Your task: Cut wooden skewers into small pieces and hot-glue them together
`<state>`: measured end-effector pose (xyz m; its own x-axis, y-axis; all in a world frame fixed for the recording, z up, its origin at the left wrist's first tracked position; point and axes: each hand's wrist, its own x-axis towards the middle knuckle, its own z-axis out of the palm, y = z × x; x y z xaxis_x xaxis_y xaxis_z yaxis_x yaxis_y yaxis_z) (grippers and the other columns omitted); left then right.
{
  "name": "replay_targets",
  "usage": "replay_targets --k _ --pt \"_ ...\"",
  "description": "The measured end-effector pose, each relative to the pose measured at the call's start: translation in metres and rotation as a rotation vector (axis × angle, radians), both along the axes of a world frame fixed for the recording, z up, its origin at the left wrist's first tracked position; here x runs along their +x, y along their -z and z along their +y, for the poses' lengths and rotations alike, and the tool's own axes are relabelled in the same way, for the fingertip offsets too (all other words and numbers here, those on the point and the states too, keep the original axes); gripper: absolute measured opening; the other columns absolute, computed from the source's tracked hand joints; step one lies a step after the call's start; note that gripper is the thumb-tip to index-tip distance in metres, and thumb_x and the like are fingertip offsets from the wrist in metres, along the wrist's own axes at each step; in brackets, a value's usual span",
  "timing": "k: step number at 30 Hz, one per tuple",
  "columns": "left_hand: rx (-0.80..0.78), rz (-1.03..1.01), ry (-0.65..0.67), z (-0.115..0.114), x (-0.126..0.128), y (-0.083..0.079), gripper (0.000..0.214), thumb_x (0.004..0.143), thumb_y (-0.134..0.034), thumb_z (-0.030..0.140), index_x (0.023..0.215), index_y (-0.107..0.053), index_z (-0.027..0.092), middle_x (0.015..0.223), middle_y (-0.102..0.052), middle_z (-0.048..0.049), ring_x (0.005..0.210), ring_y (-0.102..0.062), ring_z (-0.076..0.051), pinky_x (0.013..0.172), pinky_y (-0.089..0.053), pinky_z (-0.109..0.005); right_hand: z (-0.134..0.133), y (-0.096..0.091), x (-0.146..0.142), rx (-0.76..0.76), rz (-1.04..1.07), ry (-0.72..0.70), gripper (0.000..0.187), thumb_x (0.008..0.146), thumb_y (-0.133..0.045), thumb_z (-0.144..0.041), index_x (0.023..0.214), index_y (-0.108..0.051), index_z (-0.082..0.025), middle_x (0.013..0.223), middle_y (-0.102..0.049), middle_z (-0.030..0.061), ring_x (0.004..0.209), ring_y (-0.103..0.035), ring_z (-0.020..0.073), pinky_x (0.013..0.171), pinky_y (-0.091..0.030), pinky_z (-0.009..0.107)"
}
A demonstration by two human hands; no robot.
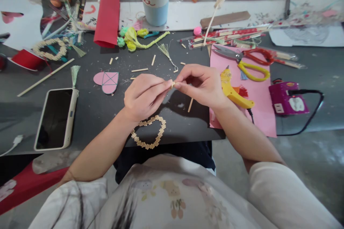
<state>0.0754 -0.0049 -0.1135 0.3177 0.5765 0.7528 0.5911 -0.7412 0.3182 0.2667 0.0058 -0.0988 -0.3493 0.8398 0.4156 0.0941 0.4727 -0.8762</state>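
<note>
Over the dark table, my left hand [146, 96] and my right hand [200, 84] meet fingertip to fingertip. Both pinch a small cream-coloured piece [172, 84], mostly covered by the fingers, so its exact shape is hard to make out. Below my left wrist, near the table edge, lies a heart-shaped ring [162, 128] of small cream flower-like pieces. A pink paper heart [109, 81] with green lines lies left of my left hand. Short pale sticks [139, 70] are scattered around. Beyond my fingers rests a pale green tassel [167, 53] with a looped cord.
On pink paper [264, 114] at right lie scissors [242, 57] and a yellow glue gun [233, 91]. A purple box [288, 98] with a black cable sits beyond. A phone [55, 118] lies left; a tumbler [156, 3] and red paper [107, 21] are at the back.
</note>
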Motion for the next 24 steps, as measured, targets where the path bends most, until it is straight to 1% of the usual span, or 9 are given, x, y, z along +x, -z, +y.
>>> replay_targets --k 3,6,9,12,16,19,22,24 --pt "0.072 -0.025 0.029 -0.0006 -0.0005 -0.0013 0.012 0.081 -0.064 0.024 0.092 -0.068 0.023 0.080 -0.070 -0.0019 0.073 -0.065 -0.014 0.065 -0.052 -0.029 0.0001 -0.0003 -0.0006 0.010 0.005 -0.006 0.015 0.075 -0.072 -0.030 0.076 -0.065 -0.016 0.071 -0.061 -0.0001 0.062 -0.051 0.0079 0.055 -0.041 0.022" --pt "0.142 -0.085 0.059 -0.0010 -0.0009 -0.0028 0.023 0.078 -0.066 0.018 0.101 -0.065 0.023 0.086 -0.070 -0.0016 0.076 -0.066 -0.015 0.068 -0.053 -0.028 0.0000 -0.0013 -0.0005 0.033 0.011 -0.015 0.013 0.076 -0.072 -0.028 0.077 -0.065 -0.016 0.070 -0.060 -0.0003 0.063 -0.051 0.0078 0.055 -0.040 0.022" --pt "0.172 -0.109 0.073 -0.0010 -0.0013 -0.0039 0.034 0.075 -0.069 0.014 0.107 -0.063 0.023 0.087 -0.069 -0.0022 0.077 -0.066 -0.015 0.068 -0.055 -0.028 -0.0001 -0.0020 0.0000 0.055 0.015 -0.021 0.013 0.077 -0.070 -0.028 0.078 -0.065 -0.016 0.070 -0.060 -0.0002 0.063 -0.051 0.0077 0.055 -0.040 0.022" --pt "0.162 -0.104 0.086 -0.0013 -0.0019 -0.0037 0.032 0.075 -0.069 0.014 0.105 -0.063 0.023 0.086 -0.070 -0.0015 0.076 -0.066 -0.014 0.068 -0.054 -0.027 -0.0003 -0.0021 0.0004 0.058 0.000 -0.014 0.015 0.078 -0.069 -0.031 0.079 -0.065 -0.016 0.071 -0.060 0.0001 0.063 -0.051 0.0078 0.056 -0.040 0.022" --pt "0.047 -0.053 0.060 -0.0026 -0.0027 -0.0021 0.015 0.079 -0.066 0.019 0.093 -0.067 0.023 0.083 -0.071 -0.0008 0.074 -0.066 -0.013 0.067 -0.053 -0.028 0.0000 -0.0005 -0.0001 0.022 0.012 -0.017 0.018 0.075 -0.072 -0.033 0.078 -0.065 -0.017 0.071 -0.061 -0.0002 0.063 -0.051 0.0078 0.056 -0.040 0.022" --pt "-0.021 -0.031 0.035 -0.0031 -0.0020 -0.0020 0.010 0.079 -0.066 0.023 0.089 -0.068 0.022 0.083 -0.071 -0.0015 0.075 -0.065 -0.014 0.068 -0.053 -0.029 0.0007 0.0011 -0.0005 -0.022 0.032 -0.013 0.021 0.074 -0.073 -0.035 0.077 -0.065 -0.016 0.071 -0.060 -0.0003 0.062 -0.050 0.0074 0.054 -0.040 0.022" --pt "-0.137 -0.113 0.007 -0.0027 0.0012 -0.0033 0.009 0.078 -0.068 0.026 0.086 -0.069 0.023 0.082 -0.071 -0.0010 0.076 -0.065 -0.014 0.071 -0.053 -0.030 0.0009 0.0003 -0.0001 -0.070 0.005 0.032 0.024 0.075 -0.072 -0.039 0.076 -0.066 -0.016 0.069 -0.060 -0.0001 0.061 -0.050 0.0081 0.054 -0.040 0.022" --pt "-0.286 -0.235 0.001 -0.0016 0.0040 -0.0039 0.011 0.077 -0.069 0.029 0.086 -0.069 0.023 0.081 -0.070 -0.0005 0.075 -0.064 -0.013 0.070 -0.054 -0.029 0.0007 -0.0015 0.0005 -0.077 -0.023 0.087 0.023 0.076 -0.070 -0.039 0.077 -0.066 -0.016 0.069 -0.061 0.0000 0.061 -0.051 0.0084 0.053 -0.040 0.023"
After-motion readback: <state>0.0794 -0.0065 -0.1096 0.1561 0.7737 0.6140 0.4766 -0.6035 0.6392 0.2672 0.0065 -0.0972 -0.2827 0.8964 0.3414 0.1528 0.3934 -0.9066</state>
